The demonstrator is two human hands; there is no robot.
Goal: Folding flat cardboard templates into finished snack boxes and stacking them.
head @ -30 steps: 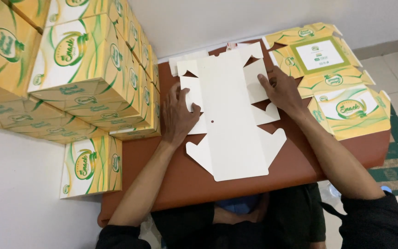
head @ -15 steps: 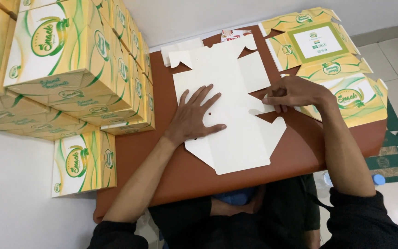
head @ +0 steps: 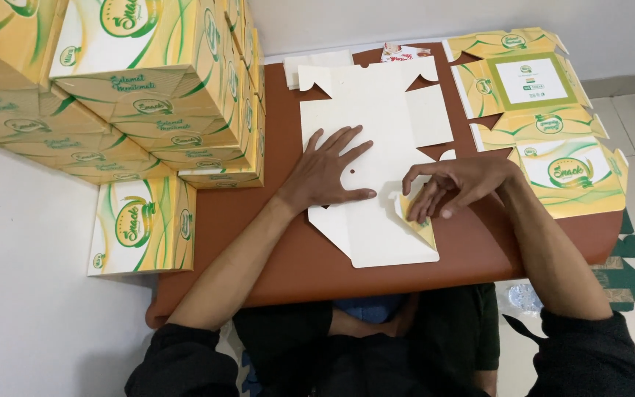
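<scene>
Left hand [head: 328,173] lies flat, open, on the white carton blank [head: 376,147]; right hand [head: 453,187] pinches its folded side flap [head: 414,217]

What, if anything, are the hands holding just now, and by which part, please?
The right hand pinches a folded-up side flap of the flat white carton blank. The left hand grips nothing and lies flat on the blank's middle.
</scene>
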